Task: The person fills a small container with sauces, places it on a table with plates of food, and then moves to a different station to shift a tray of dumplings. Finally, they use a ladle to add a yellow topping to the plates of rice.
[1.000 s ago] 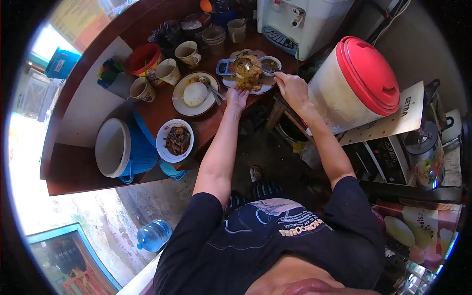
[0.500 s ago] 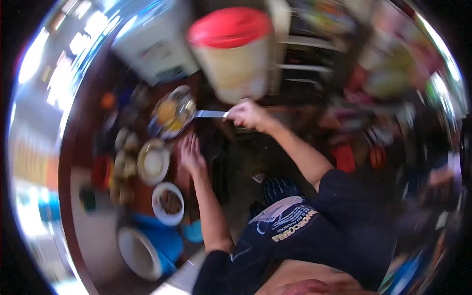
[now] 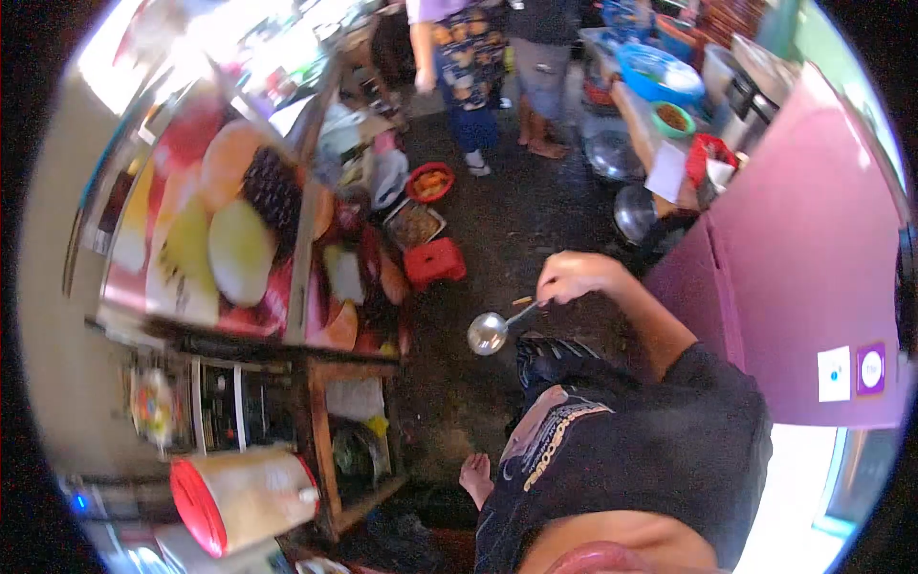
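My right hand (image 3: 571, 277) is closed around the handle of a metal ladle (image 3: 488, 334). The ladle's round bowl hangs to the left of the hand, over the dark floor (image 3: 488, 239), with a little something in it too small to name. Low at my left side, beside the dark shirt, part of my left hand (image 3: 475, 478) shows. Its fingers are small and indistinct, and no held object can be seen there.
Two people (image 3: 469, 77) (image 3: 543, 77) stand ahead. Left are a fruit-patterned surface (image 3: 215, 230), a red stool (image 3: 435, 262), a food tray (image 3: 415, 224) and a red-lidded container (image 3: 253, 497). A pink panel (image 3: 794, 249) and a counter with a blue basin (image 3: 658, 75) stand right.
The view has swung from the table with plates to the walkway. My right hand still grips a metal handle, now with a ladle bowl over the floor. My left hand has dropped to my side.
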`<state>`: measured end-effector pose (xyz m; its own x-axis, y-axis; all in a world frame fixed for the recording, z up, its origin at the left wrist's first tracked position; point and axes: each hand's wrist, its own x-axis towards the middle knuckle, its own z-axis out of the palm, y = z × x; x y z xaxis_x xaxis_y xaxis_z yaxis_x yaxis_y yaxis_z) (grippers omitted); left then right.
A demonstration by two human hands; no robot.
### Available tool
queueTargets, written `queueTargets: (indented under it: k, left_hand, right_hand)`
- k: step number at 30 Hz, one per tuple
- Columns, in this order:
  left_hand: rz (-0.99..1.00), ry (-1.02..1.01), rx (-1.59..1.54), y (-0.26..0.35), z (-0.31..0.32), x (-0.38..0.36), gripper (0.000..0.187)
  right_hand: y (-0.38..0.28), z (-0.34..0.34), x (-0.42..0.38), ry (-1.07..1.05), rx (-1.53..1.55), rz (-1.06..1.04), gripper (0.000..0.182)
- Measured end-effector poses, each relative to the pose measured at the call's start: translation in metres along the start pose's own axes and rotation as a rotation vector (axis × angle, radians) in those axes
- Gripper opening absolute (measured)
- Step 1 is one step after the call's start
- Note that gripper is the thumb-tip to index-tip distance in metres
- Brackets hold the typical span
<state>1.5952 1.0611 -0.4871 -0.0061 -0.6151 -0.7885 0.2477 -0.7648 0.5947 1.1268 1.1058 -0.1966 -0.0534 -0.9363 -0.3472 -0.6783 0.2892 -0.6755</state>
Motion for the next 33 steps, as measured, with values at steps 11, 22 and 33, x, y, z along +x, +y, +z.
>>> queueTargets:
  k: [11, 22, 33]
  left_hand:
    - [-0.074, -0.186, 0.232, 0.050, 0.127, 0.052, 0.027]
    - [-0.087, -0.355, 0.608, 0.039, 0.344, 0.025, 0.031]
    - [-0.095, -0.187, 0.690, 0.051, 0.406, -0.009, 0.028]
  right_hand:
    - [0.152, -0.068, -0.223, 1.459, 0.929, 0.488, 0.021]
    - [0.409, -0.350, -0.172, 1.922, 0.216, 0.416, 0.014]
    - [0.593, -0.546, -0.266, 1.713, -0.778, 0.948, 0.038]
